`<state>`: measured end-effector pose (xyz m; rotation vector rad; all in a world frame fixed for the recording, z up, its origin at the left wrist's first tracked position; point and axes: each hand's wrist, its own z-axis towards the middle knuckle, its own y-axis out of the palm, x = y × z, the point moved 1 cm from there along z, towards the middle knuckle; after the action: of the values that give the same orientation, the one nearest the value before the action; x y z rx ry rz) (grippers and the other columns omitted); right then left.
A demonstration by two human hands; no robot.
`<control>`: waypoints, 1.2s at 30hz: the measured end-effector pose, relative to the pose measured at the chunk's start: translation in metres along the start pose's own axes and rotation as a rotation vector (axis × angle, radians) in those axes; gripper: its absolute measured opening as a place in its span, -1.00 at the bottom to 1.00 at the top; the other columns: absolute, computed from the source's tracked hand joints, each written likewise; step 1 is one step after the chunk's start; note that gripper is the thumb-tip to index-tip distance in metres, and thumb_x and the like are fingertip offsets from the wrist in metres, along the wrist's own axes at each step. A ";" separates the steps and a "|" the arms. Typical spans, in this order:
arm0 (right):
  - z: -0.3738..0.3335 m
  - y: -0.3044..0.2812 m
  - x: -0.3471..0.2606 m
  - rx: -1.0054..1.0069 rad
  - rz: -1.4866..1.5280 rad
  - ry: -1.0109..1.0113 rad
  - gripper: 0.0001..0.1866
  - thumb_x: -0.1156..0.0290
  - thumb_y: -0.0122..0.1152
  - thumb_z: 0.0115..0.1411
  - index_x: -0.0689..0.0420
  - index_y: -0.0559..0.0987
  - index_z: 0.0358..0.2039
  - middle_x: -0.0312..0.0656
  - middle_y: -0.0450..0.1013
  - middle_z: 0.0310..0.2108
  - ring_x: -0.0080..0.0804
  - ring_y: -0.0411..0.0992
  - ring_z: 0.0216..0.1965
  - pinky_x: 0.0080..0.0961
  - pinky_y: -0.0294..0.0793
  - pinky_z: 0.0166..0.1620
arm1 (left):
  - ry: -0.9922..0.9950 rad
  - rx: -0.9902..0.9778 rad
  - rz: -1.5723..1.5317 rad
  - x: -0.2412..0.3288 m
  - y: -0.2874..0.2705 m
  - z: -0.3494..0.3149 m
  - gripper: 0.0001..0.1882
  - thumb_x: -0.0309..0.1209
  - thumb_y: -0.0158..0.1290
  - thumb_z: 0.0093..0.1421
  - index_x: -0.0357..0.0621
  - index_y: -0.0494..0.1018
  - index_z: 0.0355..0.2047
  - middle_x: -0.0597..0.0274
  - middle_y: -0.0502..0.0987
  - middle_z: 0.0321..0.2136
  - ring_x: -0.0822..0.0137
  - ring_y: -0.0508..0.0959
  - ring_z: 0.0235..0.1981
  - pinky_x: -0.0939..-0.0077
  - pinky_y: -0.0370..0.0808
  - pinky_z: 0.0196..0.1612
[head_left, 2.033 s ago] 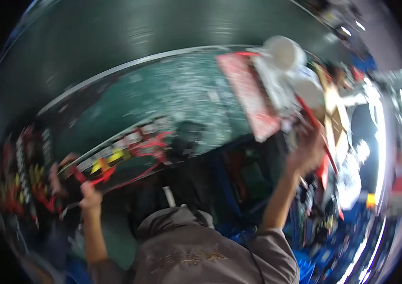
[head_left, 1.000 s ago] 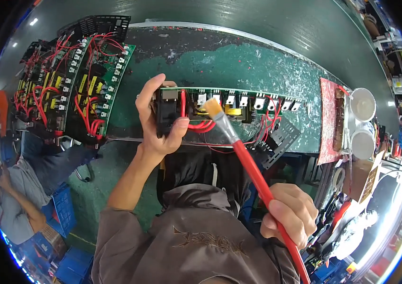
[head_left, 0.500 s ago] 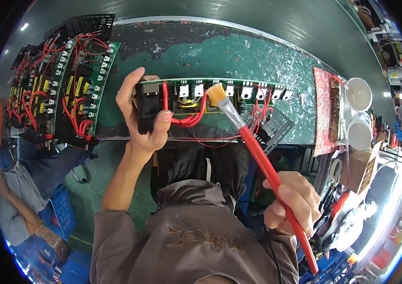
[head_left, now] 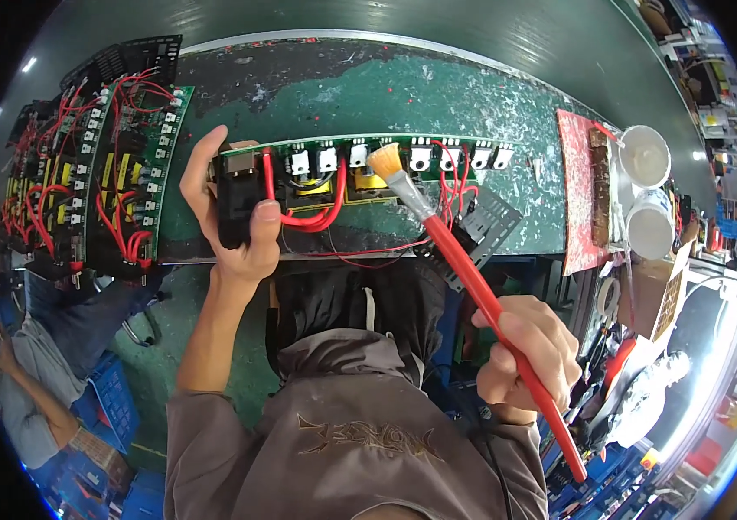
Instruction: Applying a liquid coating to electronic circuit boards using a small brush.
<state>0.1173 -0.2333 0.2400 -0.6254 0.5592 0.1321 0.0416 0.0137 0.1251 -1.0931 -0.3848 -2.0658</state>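
Note:
My left hand (head_left: 247, 238) grips the left end of a long green circuit board (head_left: 295, 212), thumb and fingers closed around the black block there. The board stands on edge near the bench's front, with thick red wires and yellow-wrapped parts on its near side. A row of white-faced transistors (head_left: 420, 159) runs along its upper edge. Held in my right hand (head_left: 531, 351) is a red-handled paintbrush (head_left: 464, 264), slanting up to the left. Its pale bristles are at the middle of the transistor row, covering one. Thin red wires lead from the board to a black perforated plate (head_left: 490, 230).
Several similar wired boards (head_left: 130, 178) stand at the left of the green bench (head_left: 507, 113). At right are a red board (head_left: 578, 191) with a brown strip and two white tubs (head_left: 644, 156). A person (head_left: 35, 373) sits at far left.
The view has shifted, so most things appear farther left. Along the transistor row, the brush tip has moved right by about one transistor. Both hands keep their grips.

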 end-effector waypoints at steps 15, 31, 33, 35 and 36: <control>-0.007 -0.010 0.000 0.057 -0.089 0.045 -0.79 0.45 0.07 0.23 0.36 0.46 -0.22 -0.03 0.47 -0.60 -0.23 0.51 -0.60 -0.39 0.54 -0.53 | -0.046 0.040 0.063 -0.001 0.000 -0.001 -0.28 -0.20 0.03 0.17 -0.38 0.01 0.19 -0.06 0.26 0.05 0.26 0.41 -0.13 0.41 0.36 -0.03; -0.014 -0.027 0.013 0.136 -0.104 0.101 -0.66 0.22 0.12 0.28 0.32 0.48 -0.24 -0.06 0.45 -0.60 -0.28 0.47 -0.61 -0.45 0.49 -0.52 | 0.051 0.038 0.245 0.005 0.003 0.004 -0.38 -0.18 -0.13 0.27 -0.45 0.11 0.16 0.02 0.18 0.16 0.24 0.36 0.02 0.38 0.26 0.11; -0.013 -0.026 0.015 0.126 -0.107 0.092 -0.67 0.25 0.12 0.27 0.33 0.48 -0.24 -0.06 0.46 -0.60 -0.27 0.48 -0.60 -0.44 0.51 -0.50 | 0.015 0.056 0.177 0.005 0.004 0.006 -0.31 -0.18 -0.03 0.22 -0.38 0.04 0.20 0.01 0.34 -0.04 0.30 0.40 -0.13 0.45 0.31 0.01; -0.012 -0.025 0.014 0.094 -0.155 0.085 -0.68 0.26 0.12 0.27 0.33 0.47 -0.25 -0.07 0.46 -0.61 -0.28 0.48 -0.61 -0.44 0.51 -0.51 | 0.010 0.056 0.190 0.007 0.003 0.006 -0.31 -0.17 -0.02 0.22 -0.39 0.04 0.19 0.02 0.34 -0.04 0.31 0.39 -0.13 0.45 0.31 0.01; -0.012 -0.026 0.011 0.095 -0.155 0.084 -0.68 0.26 0.12 0.27 0.33 0.47 -0.25 -0.07 0.46 -0.61 -0.28 0.48 -0.61 -0.44 0.51 -0.51 | 0.006 0.058 0.201 0.007 0.002 0.006 -0.31 -0.17 -0.02 0.22 -0.40 0.04 0.19 0.02 0.33 -0.04 0.31 0.39 -0.12 0.45 0.30 0.01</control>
<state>0.1289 -0.2622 0.2395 -0.5817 0.5925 -0.0666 0.0444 0.0122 0.1344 -1.0469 -0.3169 -1.8694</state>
